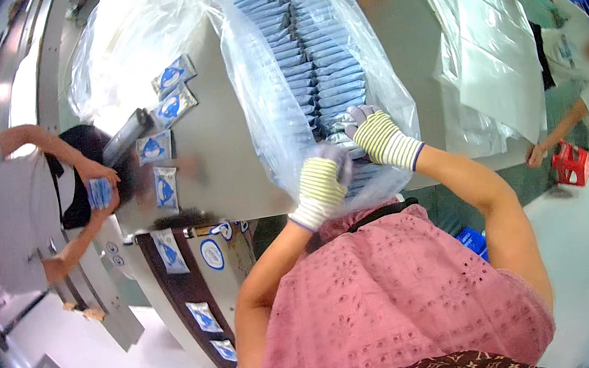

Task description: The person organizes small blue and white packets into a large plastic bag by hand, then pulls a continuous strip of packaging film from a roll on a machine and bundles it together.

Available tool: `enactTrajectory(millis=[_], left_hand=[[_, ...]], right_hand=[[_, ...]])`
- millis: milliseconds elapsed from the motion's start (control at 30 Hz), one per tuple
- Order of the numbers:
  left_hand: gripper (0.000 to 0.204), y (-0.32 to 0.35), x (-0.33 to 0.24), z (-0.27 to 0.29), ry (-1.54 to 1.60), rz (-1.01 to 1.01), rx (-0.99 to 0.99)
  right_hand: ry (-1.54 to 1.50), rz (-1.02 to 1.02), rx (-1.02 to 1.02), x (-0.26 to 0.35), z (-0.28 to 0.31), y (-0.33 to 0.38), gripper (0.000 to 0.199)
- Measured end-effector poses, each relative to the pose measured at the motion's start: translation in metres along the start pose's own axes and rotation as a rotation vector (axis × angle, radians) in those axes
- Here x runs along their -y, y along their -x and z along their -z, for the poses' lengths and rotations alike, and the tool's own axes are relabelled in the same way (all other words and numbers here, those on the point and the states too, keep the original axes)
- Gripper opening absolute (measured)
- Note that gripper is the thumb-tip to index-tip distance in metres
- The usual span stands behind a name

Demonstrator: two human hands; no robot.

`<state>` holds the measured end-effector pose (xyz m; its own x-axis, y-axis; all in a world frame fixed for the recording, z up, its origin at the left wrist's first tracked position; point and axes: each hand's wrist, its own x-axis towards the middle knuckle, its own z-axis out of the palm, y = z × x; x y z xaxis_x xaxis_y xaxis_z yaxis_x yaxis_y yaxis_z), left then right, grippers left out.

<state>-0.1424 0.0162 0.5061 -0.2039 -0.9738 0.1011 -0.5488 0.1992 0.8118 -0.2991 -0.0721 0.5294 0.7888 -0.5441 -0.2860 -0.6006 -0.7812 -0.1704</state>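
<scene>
A large clear plastic bag [253, 107] lies along the table in front of me. Inside it, blue and silver sachets [338, 65] stand packed on edge in two long rows. My right hand [382, 140], in a striped knit glove, reaches into the near part of the bag. Its fingers are curled against a few silvery sachets [343, 139] at the end of the right row. My left hand [322, 184], gloved alike, is at the bag's near left side, just below the left row. Motion blurs its fingers, so what they hold cannot be made out.
Loose sachets [174, 107] lie on the metal table [222, 149] at left. More ride a dark conveyor belt [182, 294] below them. A person at left holds sachets [100, 192]. Clear plastic sheets [488, 59] lie at right, beside another person. A red stool [572, 164] stands on the floor.
</scene>
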Motion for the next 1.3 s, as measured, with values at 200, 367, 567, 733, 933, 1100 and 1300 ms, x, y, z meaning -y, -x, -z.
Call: enactTrajectory(millis=[200, 367, 567, 733, 933, 1100, 1300], left_hand=[[0.040, -0.022, 0.018, -0.029, 0.066, 0.156, -0.158], [0.039, -0.020, -0.016, 0.017, 0.067, 0.121, -0.170], [0.033, 0.096, 0.043, 0.146, -0.405, 0.295, -0.357], [0.036, 0.269, 0.118, 0.219, -0.743, 1.092, -0.498], [0.064, 0.258, 0.174, 0.257, -0.384, 1.181, -0.311], [0.073, 0.200, 0.204, 0.278, -0.317, 1.130, -0.122], [0.072, 0.164, 0.229, 0.233, -0.082, 1.264, -0.061]], right_hand=[[-0.269, 0.086, -0.033, 0.004, 0.004, -0.011, 0.047], [-0.242, -0.098, -0.343, -0.002, -0.032, 0.008, 0.074], [-0.101, -0.077, -0.343, 0.007, -0.037, 0.001, 0.067], [-0.101, -0.175, -0.300, 0.001, -0.038, 0.006, 0.061], [-0.117, -0.146, -0.293, 0.004, -0.037, 0.003, 0.062], [-0.099, -0.159, -0.318, 0.007, -0.035, 0.001, 0.054], [-0.351, -0.229, -0.299, 0.018, -0.026, -0.003, 0.055]])
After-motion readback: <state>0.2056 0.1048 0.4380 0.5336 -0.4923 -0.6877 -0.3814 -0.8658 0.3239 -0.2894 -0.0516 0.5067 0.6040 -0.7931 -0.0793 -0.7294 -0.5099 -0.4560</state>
